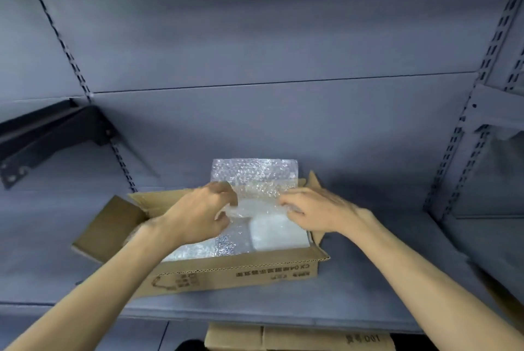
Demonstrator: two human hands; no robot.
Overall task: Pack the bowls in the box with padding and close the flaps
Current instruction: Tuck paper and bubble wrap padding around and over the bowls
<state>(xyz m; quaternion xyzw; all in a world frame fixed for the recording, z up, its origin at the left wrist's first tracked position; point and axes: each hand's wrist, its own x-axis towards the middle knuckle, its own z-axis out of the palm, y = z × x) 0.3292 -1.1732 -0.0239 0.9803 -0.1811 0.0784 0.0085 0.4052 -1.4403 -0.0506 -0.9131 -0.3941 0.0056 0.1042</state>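
An open cardboard box point(241, 270) sits on a grey metal shelf, its flaps spread outward. A sheet of bubble wrap point(255, 173) lines the inside and stands up past the far wall. My left hand point(198, 216) pinches a fold of the wrap over the middle of the box. My right hand point(314, 210) holds the same fold from the right, fingers curled on it. Under the wrap a pale rounded shape point(276, 233), likely a bowl, shows through at the right. Whether other bowls are inside is hidden.
The left flap point(109, 227) lies out flat on the shelf point(382, 279). Slotted uprights point(465, 135) stand at the right, and a dark bracket point(54, 135) hangs at the left. Another cardboard box point(297, 339) sits on the level below, near the front edge.
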